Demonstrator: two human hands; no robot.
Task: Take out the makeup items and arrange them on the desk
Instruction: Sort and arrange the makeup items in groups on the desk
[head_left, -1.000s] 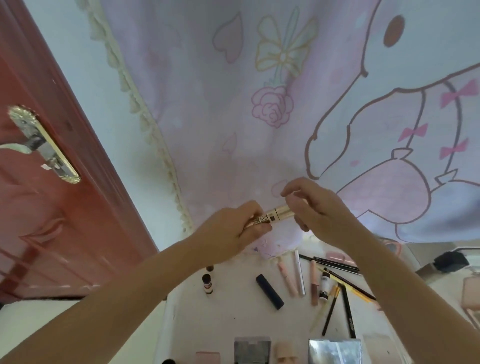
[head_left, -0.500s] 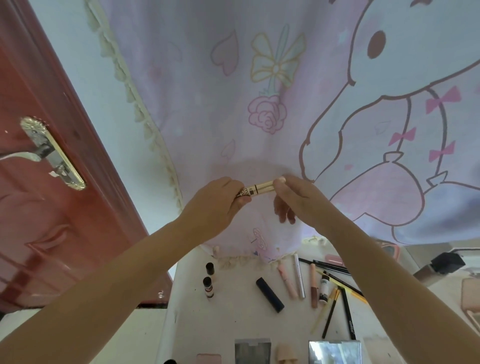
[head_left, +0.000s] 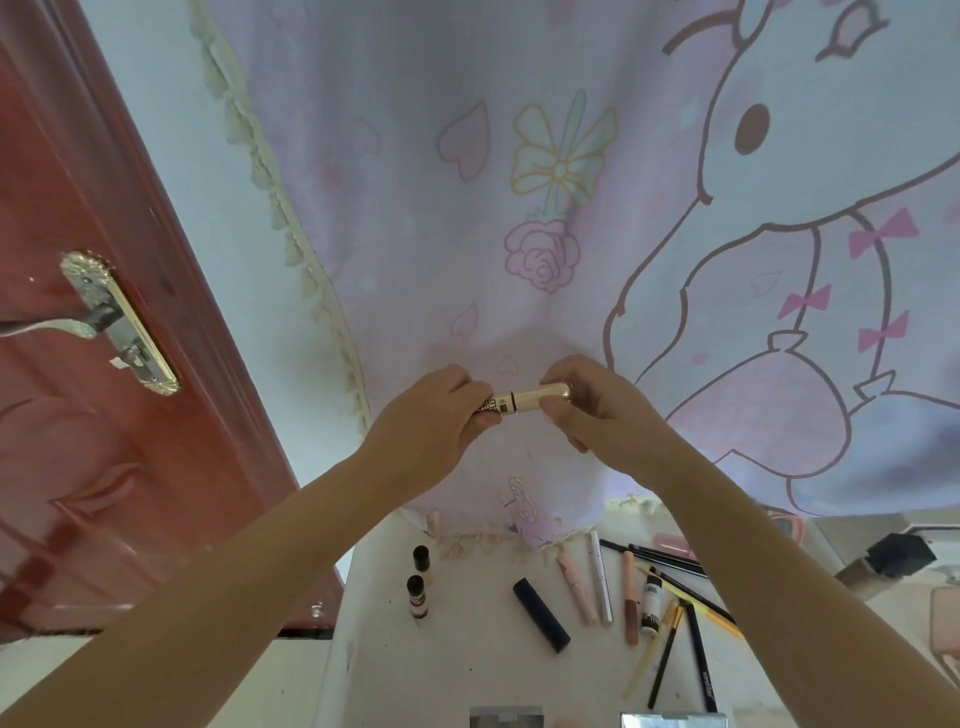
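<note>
Both hands hold a cream-gold tube level in the air above the white tabletop: the left hand wraps its fingers round the printed end, the right hand pinches the plain end. Below lie two small bottles, a dark tube, pinkish sticks and pencils, perhaps eyeliners. A pink cartoon curtain hangs behind; a red door with a metal handle stands left.
</note>
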